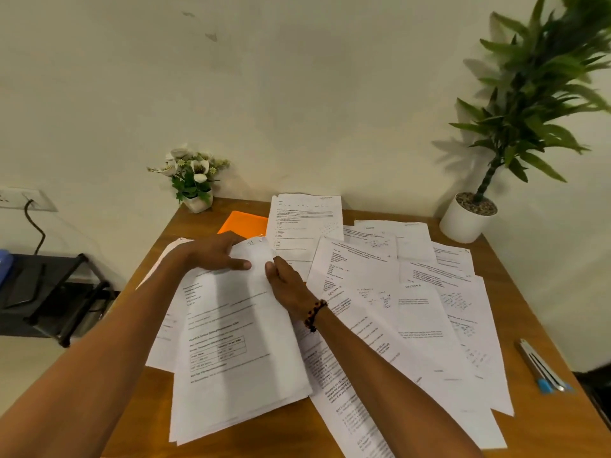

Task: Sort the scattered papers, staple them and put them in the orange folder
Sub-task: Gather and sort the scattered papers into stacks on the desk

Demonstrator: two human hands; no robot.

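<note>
Scattered printed papers [390,292], orange folder [244,223] behind.

Wooden table [158,388] against pale wall, covered w/ loose printed papers [413,292] overlapping across centre & right. Left hand [211,254] and right hand [286,280] both gripping far end of a paper stack [238,352] held over near-left part of table, thumbs on top sheet, fingers curled round edge; "S1" handwritten near top. Beaded bracelet [314,314] on right wrist. Orange folder [244,223] flat at back, partly under sheets. Stapler [539,366] near right edge, apart from papers. Small flower pot [195,180] at back-left corner, tall plant in white pot [466,218] at back-right. Black rack [56,292] left of table
</note>
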